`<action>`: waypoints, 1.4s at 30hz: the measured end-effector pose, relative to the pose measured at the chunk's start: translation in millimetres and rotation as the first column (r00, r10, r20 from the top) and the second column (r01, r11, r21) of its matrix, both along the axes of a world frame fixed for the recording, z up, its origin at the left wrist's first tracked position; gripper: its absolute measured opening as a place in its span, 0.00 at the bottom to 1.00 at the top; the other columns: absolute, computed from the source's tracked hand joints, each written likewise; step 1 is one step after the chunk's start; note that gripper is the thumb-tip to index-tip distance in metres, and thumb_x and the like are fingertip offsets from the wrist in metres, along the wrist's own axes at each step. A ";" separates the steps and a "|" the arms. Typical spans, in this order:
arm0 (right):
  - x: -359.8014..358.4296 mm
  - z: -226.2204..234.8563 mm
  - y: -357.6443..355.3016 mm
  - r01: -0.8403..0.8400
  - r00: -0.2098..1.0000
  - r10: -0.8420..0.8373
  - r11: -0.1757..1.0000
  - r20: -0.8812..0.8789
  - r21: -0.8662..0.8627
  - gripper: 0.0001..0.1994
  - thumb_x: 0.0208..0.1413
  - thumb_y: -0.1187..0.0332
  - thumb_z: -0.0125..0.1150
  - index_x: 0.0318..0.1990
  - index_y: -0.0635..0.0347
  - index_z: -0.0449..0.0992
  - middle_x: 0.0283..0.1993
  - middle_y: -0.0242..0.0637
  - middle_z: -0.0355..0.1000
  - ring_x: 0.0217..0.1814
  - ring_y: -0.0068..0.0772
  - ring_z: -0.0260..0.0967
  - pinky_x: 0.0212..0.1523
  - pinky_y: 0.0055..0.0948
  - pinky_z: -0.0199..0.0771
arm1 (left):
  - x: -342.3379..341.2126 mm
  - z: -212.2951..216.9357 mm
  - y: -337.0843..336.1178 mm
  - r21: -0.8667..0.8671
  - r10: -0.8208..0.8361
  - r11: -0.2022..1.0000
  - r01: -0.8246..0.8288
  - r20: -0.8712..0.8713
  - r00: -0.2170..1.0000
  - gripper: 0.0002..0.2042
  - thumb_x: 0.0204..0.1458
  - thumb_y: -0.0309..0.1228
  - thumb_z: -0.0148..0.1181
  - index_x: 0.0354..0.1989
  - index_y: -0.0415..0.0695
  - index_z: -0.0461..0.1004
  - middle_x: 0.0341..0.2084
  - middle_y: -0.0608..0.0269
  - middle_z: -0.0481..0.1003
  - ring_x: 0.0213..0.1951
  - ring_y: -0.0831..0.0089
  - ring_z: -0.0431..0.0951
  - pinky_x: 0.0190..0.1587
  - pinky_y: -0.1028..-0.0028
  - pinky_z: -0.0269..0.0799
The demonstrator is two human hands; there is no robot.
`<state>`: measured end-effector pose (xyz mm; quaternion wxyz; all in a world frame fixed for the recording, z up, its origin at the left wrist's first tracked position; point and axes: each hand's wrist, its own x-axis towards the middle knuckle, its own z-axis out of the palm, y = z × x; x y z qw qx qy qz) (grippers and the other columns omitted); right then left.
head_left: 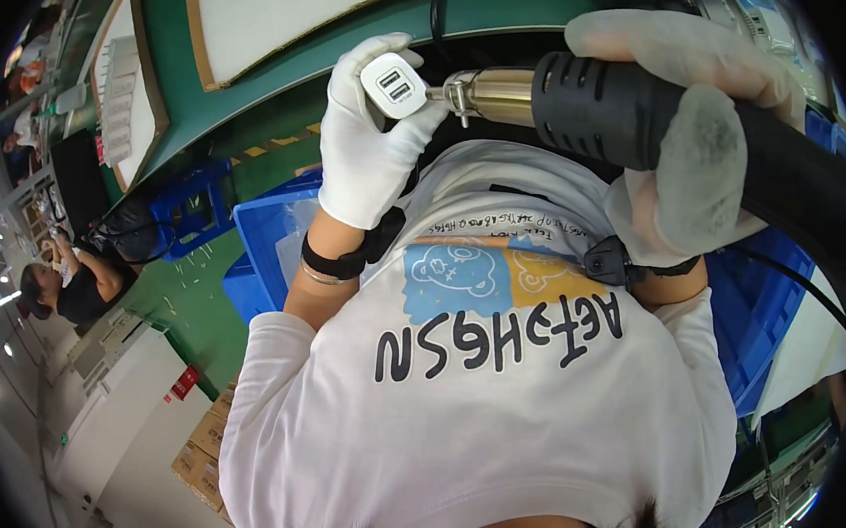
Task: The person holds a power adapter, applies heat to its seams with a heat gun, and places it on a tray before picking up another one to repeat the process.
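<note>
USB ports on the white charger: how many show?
2: one upper port and one lower port on the visible face of the charger in the left hand. More may be hidden on other sides.

Gloved left hand holding a white two-port charger, gloved right hand around a black vented tool, metal nozzle beside the charger, green worktop beyond, blue bin nearby

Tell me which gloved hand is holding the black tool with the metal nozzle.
The right hand, its fingers around the black tool; the left hand instead holds the white two-port adapter by the metal nozzle.
</note>
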<state>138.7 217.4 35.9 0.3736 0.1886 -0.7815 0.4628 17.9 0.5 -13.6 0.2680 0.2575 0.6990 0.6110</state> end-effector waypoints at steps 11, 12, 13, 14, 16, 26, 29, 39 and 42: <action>7.4 7.3 -29.2 0.139 0.988 -0.131 0.986 0.085 -0.094 0.15 0.50 0.64 0.51 0.36 0.70 0.71 0.31 0.48 0.74 0.30 0.34 0.73 0.34 0.23 0.73 | 4.9 3.2 4.5 0.099 0.004 0.995 -0.008 0.043 0.999 0.25 0.38 0.12 0.59 0.47 0.41 0.61 0.38 0.62 0.67 0.44 0.73 0.71 0.46 0.76 0.70; 7.2 7.1 -28.3 0.144 0.987 -0.137 0.986 0.082 -0.089 0.15 0.51 0.63 0.51 0.36 0.70 0.71 0.31 0.48 0.74 0.30 0.34 0.73 0.33 0.23 0.73 | 5.2 2.9 4.1 0.107 0.016 0.994 -0.026 0.091 0.996 0.24 0.39 0.12 0.59 0.46 0.41 0.62 0.39 0.61 0.68 0.44 0.72 0.72 0.46 0.75 0.70; 7.0 6.9 -27.3 0.150 0.986 -0.143 0.985 0.080 -0.085 0.15 0.51 0.63 0.50 0.36 0.70 0.71 0.31 0.48 0.74 0.29 0.34 0.73 0.33 0.23 0.72 | 5.7 2.2 4.1 0.107 0.017 0.994 -0.027 0.091 0.996 0.24 0.39 0.12 0.59 0.46 0.41 0.62 0.39 0.61 0.68 0.44 0.72 0.72 0.46 0.75 0.70; 6.8 7.0 -26.7 0.156 0.986 -0.150 0.984 0.079 -0.080 0.15 0.51 0.63 0.50 0.36 0.70 0.71 0.31 0.48 0.74 0.29 0.33 0.73 0.32 0.23 0.72 | 6.3 1.3 4.1 0.113 0.025 0.993 -0.036 0.105 0.994 0.23 0.39 0.12 0.59 0.45 0.41 0.62 0.39 0.61 0.68 0.43 0.72 0.72 0.46 0.75 0.70; 6.3 6.8 -25.6 0.170 0.983 -0.164 0.983 0.076 -0.071 0.15 0.51 0.63 0.49 0.36 0.70 0.71 0.31 0.47 0.74 0.29 0.32 0.72 0.32 0.23 0.72 | 7.3 -0.2 4.3 0.124 0.039 0.991 -0.056 0.135 0.990 0.21 0.39 0.12 0.60 0.42 0.40 0.63 0.38 0.60 0.70 0.41 0.73 0.73 0.46 0.75 0.71; 1.2 3.8 -20.5 0.229 0.972 -0.227 0.973 0.061 -0.033 0.16 0.52 0.62 0.47 0.35 0.69 0.72 0.29 0.45 0.74 0.26 0.29 0.71 0.28 0.21 0.71 | 6.7 1.1 5.1 0.130 0.035 0.991 -0.043 0.059 0.998 0.20 0.38 0.13 0.62 0.41 0.40 0.67 0.36 0.61 0.73 0.37 0.77 0.74 0.42 0.79 0.71; -1.8 -3.0 -25.2 0.272 0.962 -0.274 0.956 0.004 -0.112 0.16 0.52 0.61 0.48 0.36 0.68 0.72 0.29 0.46 0.74 0.26 0.30 0.72 0.29 0.21 0.71 | 7.1 -0.5 5.3 0.100 0.019 0.995 -0.015 -0.035 0.999 0.20 0.38 0.13 0.62 0.42 0.41 0.68 0.37 0.62 0.73 0.37 0.78 0.74 0.42 0.80 0.71; -7.4 -12.5 -36.3 0.367 0.918 -0.390 0.907 -0.079 -0.206 0.17 0.51 0.59 0.51 0.33 0.68 0.74 0.29 0.45 0.74 0.27 0.31 0.72 0.30 0.22 0.72 | 7.1 0.4 9.6 0.031 0.091 0.996 -0.088 -0.101 0.991 0.20 0.36 0.11 0.61 0.41 0.41 0.71 0.32 0.67 0.70 0.33 0.79 0.72 0.39 0.82 0.68; -6.7 -13.5 -36.3 0.381 0.911 -0.404 0.903 -0.086 -0.200 0.17 0.50 0.60 0.52 0.32 0.68 0.75 0.29 0.44 0.74 0.27 0.31 0.73 0.30 0.22 0.72 | 6.3 0.3 10.0 0.043 0.089 0.996 -0.083 -0.152 0.984 0.20 0.35 0.11 0.61 0.41 0.41 0.72 0.32 0.67 0.69 0.33 0.80 0.71 0.39 0.82 0.68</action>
